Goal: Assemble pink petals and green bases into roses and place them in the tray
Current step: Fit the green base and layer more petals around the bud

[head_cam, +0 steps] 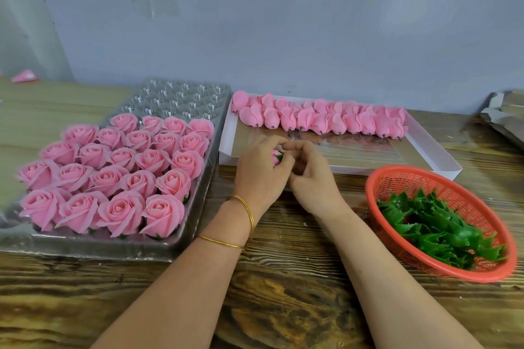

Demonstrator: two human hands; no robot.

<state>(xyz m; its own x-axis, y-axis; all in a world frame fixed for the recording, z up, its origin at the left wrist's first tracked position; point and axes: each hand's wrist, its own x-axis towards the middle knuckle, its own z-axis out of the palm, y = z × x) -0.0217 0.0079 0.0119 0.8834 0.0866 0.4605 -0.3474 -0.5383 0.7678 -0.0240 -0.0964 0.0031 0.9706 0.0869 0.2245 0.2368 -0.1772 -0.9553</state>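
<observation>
Where the forearms cross the wooden table (283, 306), two gold bangles (247, 211) are worn on the left wrist. Just beyond, a pink bud (275, 154) is gripped in the curled left hand (259, 171), and its green base (280, 157) is pinched by the right hand (310, 177). Loose green bases (436, 224) are held in the orange basket (375, 183) at right; finished roses (113, 173) are seated in the clear tray (85, 249) at left. Farther back, pink petals (320, 119) are lined up in a white box (438, 151).

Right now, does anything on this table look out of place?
One pink piece lies alone far left by the wall, away from the petals in the white box. Nothing looks spilled: roses sit in the tray, green bases in the basket.
</observation>
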